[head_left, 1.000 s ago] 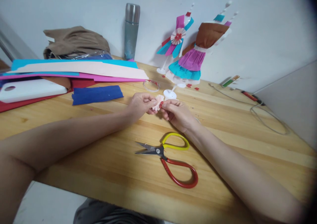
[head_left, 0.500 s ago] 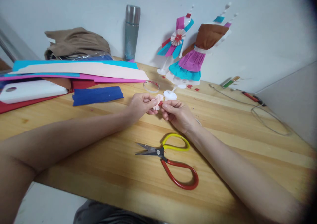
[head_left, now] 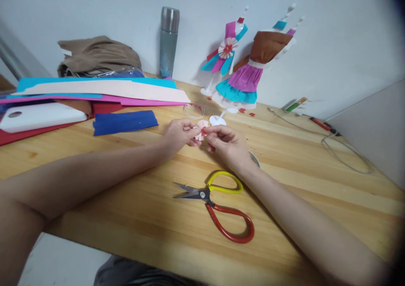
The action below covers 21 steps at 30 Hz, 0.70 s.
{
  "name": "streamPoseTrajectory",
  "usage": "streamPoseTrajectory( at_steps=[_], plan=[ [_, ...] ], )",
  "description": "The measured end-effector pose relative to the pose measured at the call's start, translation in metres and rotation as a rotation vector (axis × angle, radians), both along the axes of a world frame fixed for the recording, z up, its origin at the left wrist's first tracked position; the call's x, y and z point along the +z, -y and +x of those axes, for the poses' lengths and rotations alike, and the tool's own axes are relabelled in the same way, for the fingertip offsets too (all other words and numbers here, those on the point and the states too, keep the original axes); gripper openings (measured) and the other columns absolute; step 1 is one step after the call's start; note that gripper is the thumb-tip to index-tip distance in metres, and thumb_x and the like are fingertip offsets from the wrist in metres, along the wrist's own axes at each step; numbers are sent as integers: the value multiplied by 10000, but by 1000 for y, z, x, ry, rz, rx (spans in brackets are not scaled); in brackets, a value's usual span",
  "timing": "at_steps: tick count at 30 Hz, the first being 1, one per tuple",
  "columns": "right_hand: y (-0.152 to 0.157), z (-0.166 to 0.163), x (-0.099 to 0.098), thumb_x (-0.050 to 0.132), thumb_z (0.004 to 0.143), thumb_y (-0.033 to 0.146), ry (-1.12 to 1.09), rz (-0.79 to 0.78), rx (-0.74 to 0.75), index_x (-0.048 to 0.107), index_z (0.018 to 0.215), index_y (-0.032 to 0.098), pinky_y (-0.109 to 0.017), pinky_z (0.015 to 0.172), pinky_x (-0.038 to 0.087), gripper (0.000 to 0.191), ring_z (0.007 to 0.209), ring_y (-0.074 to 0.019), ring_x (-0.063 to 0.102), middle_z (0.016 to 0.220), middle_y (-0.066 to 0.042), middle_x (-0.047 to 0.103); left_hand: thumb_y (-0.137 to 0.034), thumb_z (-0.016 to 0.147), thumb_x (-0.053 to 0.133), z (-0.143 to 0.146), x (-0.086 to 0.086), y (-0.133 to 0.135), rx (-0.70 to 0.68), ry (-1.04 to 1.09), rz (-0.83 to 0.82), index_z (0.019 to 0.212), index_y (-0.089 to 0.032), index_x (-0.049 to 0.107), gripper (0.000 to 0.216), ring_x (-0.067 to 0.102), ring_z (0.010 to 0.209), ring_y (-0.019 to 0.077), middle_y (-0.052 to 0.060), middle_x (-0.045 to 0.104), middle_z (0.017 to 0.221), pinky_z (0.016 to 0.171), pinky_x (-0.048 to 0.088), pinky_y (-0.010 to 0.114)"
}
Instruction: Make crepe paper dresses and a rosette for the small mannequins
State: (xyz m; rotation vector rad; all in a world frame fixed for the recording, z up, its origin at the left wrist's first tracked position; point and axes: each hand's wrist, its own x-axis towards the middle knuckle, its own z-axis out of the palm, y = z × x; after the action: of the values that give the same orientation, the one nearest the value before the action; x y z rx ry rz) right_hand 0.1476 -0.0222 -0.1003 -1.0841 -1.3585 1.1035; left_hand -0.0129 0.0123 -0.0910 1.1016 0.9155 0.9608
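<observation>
Left hand (head_left: pixel 179 135): I see its fingers pinched shut on the left edge of the pink rosette (head_left: pixel 199 128).
Right hand (head_left: pixel 228 144): fingertips closed on the pink rosette's right side, at a small red piece (head_left: pixel 204 131).
Pink rosette: pleated paper, held between both hands over the wooden table (head_left: pixel 126 184), just in front of a white disc (head_left: pixel 217 120).
Scissors (head_left: pixel 215 201): flat on the table near my right wrist, untouched.
Blue paper strip (head_left: pixel 125 122): well left of the left hand.
</observation>
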Motion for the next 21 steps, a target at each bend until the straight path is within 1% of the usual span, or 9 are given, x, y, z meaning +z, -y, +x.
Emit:
streamPoseTrajectory(
  at_steps=[4,7,12,15,18,21],
  plan=[
    [2,0,1,736,695,266,26,56,-15,716,878,216,-265,494,439,191,471,-91,500,604,46,595,-58,841,691,-2,-1,-2,-35,26,12,703,-102,627,159,656,486,86,-9,671,555,496,524,151],
    [3,0,2,719,697,250,37,88,-36,719,870,227,-269,495,431,174,473,-95,498,598,50,583,-58,856,670,-3,-2,-3,-41,24,7,714,-101,630,153,662,495,91,-4,672,559,498,523,156],
    [5,-2,3,716,716,270,75,65,17,732,917,228,-266,484,417,205,471,-95,484,592,55,575,-98,835,721,-3,-4,-4,-47,18,25,724,-103,633,142,653,478,83,-5,678,570,501,524,152],
    [5,-2,3,724,728,286,55,72,27,728,934,228,-262,475,421,214,464,-91,486,604,56,587,-83,826,725,-2,-5,-4,-47,32,21,725,-103,629,141,654,478,82,-7,682,575,489,521,147],
    [2,1,3,764,707,273,-40,113,-75,694,833,232,-248,456,414,150,453,-89,504,591,56,605,-62,840,697,-2,-4,-4,-39,35,6,733,-101,627,133,661,487,88,0,692,593,479,517,150],
    [-2,3,4,809,683,269,-122,135,-175,645,725,232,-243,474,453,173,468,-98,550,571,48,626,-84,830,715,-2,-3,-4,-40,26,8,737,-100,629,128,667,505,92,11,703,613,489,513,154]
  ],
)
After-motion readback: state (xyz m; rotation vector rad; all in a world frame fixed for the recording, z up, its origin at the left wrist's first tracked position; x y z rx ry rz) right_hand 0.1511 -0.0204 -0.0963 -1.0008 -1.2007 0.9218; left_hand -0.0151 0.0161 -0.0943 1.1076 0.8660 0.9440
